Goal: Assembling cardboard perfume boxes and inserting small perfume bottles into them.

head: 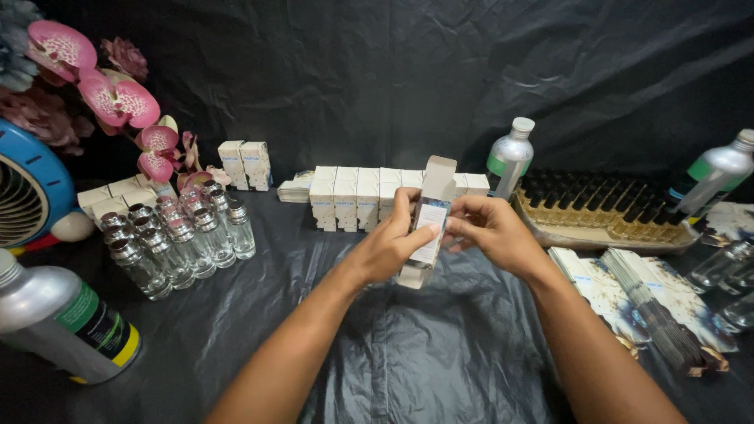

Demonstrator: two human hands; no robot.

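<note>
Both hands are gripping one small carton [428,224] above the desk [393,353], just in front of the box row [369,192]. The left hand [393,243] is closing around the carton's side, thumb across its face; the right hand [491,228] is pinching the other edge. The carton's top flap is standing open, and a glass bottle seems to be sitting inside it, its base showing at the lower end. Judging by that, this piece is partly boxed and not yet closed.

Done, as far as can be seen: the box row behind the carton is holding roughly nine or ten closed white boxes; two more boxes [245,163] are standing left of the row, and about four [118,196] are lying further left, by the pink orchid [118,98].

Left to do, in my judgement: a cluster of clear bottles [177,239] with silver caps is waiting left of the carton, about a dozen, though the overlap is making an exact count uncertain. Flat unfolded cartons [636,294] are fanning out in two or three stacks right of the carton. A tray [605,228] of dark-capped vials is sitting behind those, too many to count.

Three silver cans are showing: one [63,322] lying near left of the carton, one [509,153] upright behind it, one [711,177] leaning far right. A blue fan [27,188] is at the left edge.
</note>
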